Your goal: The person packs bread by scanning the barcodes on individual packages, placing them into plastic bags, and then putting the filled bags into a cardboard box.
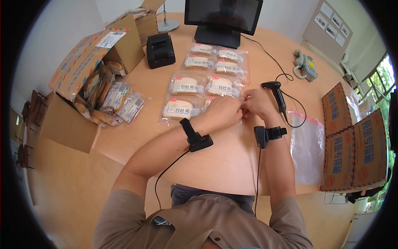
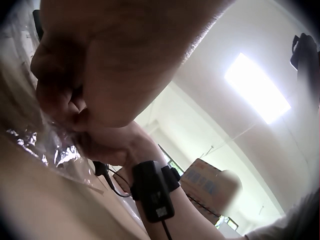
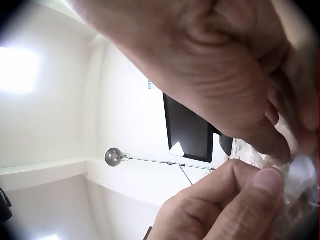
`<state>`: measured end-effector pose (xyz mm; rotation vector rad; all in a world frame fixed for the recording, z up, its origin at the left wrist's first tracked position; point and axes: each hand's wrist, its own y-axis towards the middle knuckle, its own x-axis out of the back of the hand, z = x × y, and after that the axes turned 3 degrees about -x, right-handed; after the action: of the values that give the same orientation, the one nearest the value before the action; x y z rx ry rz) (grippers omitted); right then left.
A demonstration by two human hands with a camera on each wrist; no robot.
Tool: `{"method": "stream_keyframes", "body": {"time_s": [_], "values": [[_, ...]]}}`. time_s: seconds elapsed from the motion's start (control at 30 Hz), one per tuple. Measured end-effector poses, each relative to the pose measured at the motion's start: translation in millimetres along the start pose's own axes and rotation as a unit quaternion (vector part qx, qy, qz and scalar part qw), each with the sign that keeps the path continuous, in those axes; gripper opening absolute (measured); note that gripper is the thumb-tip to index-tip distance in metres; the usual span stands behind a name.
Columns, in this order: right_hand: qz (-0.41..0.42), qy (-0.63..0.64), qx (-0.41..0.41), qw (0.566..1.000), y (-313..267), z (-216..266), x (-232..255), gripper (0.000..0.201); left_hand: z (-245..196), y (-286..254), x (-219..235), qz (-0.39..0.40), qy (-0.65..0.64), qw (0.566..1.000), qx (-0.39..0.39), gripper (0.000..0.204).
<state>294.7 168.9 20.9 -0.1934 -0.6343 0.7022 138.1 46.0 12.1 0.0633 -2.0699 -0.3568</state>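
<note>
A clear plastic bag [image 1: 200,89] lies flat on the table, holding several wrapped packs of sliced white bread [image 1: 184,85]. At its right side, near the lower corner, both hands come together. My left hand [image 1: 222,112] reaches across the near bread packs and partly covers one. Its thumb and forefinger pinch the clear film [image 3: 300,175], as the right wrist view shows. Curled fingers of my right hand [image 1: 258,103] hold the bag's edge just beside it. In the left wrist view, shiny plastic [image 2: 55,150] hangs below the fingers.
Another bag of bread packs [image 1: 215,58] lies beyond, before a monitor [image 1: 224,16]. An open carton [image 1: 83,62] spills wrapped bread on the left, near a black printer [image 1: 161,50]. Rightward are a barcode scanner [image 1: 277,97], flat clear bags [image 1: 306,149], a telephone [image 1: 305,65] and cardboard boxes [image 1: 369,145].
</note>
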Motion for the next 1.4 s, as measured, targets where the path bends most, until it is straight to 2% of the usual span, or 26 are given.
{"method": "stream_keyframes", "body": {"time_s": [0.07,0.1,0.13,0.17,0.2,0.27,0.3,0.33,0.4,0.43,0.5,0.63,0.7,0.83,0.9,0.93,1.0,1.03,1.1,1.13,1.17,1.3,1.37,1.4], "values": [[-0.003,-0.003,-0.006,1.000,-2.4,0.1,5.8,0.015,4.0,-0.6,8.3,0.078,-0.046,0.996,-0.020,0.025],[-0.004,-0.007,-0.013,1.000,-2.9,-0.2,9.5,0.016,9.4,2.8,15.5,0.077,-0.046,0.996,-0.021,0.025],[-0.004,-0.007,-0.013,1.000,-1.8,-1.4,14.7,0.016,17.3,9.0,25.2,0.086,-0.104,0.991,0.000,0.029],[-0.031,-0.002,0.002,1.000,0.2,-2.6,21.1,0.017,24.5,12.0,32.5,0.096,-0.161,0.982,0.020,0.035],[-0.059,0.005,0.016,0.998,1.6,-4.2,25.0,0.019,33.0,10.5,34.1,0.098,-0.161,0.982,0.020,0.035],[-0.082,0.009,0.026,0.996,6.7,-9.8,26.9,0.021,46.1,7.5,36.3,-0.060,0.015,0.997,-0.045,0.058],[-0.104,0.012,0.038,0.994,8.4,-12.3,28.2,0.024,51.0,7.8,36.5,0.011,0.013,1.000,0.012,0.085],[-0.105,0.012,0.038,0.994,6.8,-10.9,25.8,0.024,53.8,6.9,29.4,0.011,0.014,1.000,0.011,0.085],[-0.125,0.007,0.039,0.991,4.5,-4.5,14.1,0.030,62.3,0.1,8.6,0.013,0.128,0.991,0.030,0.096],[-0.125,0.007,0.039,0.991,6.7,-4.1,11.3,0.030,59.6,-1.3,7.2,0.013,0.128,0.991,0.031,0.096],[-0.124,-0.050,0.043,0.990,12.7,-6.0,5.7,0.040,53.7,-2.1,2.7,0.077,0.147,0.984,0.060,0.107],[-0.129,-0.116,0.038,0.984,11.5,-1.8,0.7,0.048,53.0,-3.8,-7.2,0.066,0.156,0.984,0.058,0.108],[-0.195,-0.140,0.098,0.966,16.5,-9.8,-4.4,0.058,53.1,-3.9,-7.8,0.069,0.154,0.984,0.064,0.109],[-0.215,-0.177,0.125,0.952,15.3,-8.7,-6.8,0.060,54.3,-2.4,-6.5,0.075,0.144,0.984,0.069,0.110],[-0.174,-0.221,0.066,0.957,8.6,2.1,-4.9,0.061,55.5,-0.8,-1.4,0.086,0.125,0.986,0.073,0.109],[-0.174,-0.223,0.070,0.957,6.5,5.5,-5.7,0.061,60.2,2.4,6.0,0.083,0.125,0.986,0.075,0.109],[-0.213,-0.269,0.032,0.939,0.9,8.8,-9.4,0.059,81.0,11.4,30.0,0.068,0.044,0.993,0.091,0.103],[-0.214,-0.267,0.032,0.939,-3.2,12.5,-11.1,0.059,97.7,11.3,45.1,0.070,0.045,0.992,0.090,0.103],[-0.192,-0.291,-0.005,0.937,-12.1,20.7,-16.9,0.058,136.8,6.7,77.8,0.048,0.057,0.996,-0.042,0.078],[-0.193,-0.291,-0.007,0.937,-14.1,23.6,-22.7,0.058,149.2,8.6,86.3,0.053,0.102,0.989,0.088,0.070],[-0.204,-0.304,-0.005,0.931,-15.5,27.2,-29.7,0.055,154.8,7.7,93.4,0.057,0.146,0.963,0.217,0.064],[-0.229,-0.303,0.007,0.925,-8.4,25.1,-39.8,0.049,158.3,-12.4,118.6,0.085,0.170,0.948,0.256,0.060],[-0.250,-0.297,0.030,0.921,-6.3,18.4,-42.3,0.048,160.0,-12.7,120.8,0.150,0.085,0.941,0.293,0.059],[-0.272,-0.290,0.053,0.916,-4.9,14.2,-42.4,0.048,163.5,-13.6,119.6,0.151,0.085,0.941,0.292,0.059]]}}
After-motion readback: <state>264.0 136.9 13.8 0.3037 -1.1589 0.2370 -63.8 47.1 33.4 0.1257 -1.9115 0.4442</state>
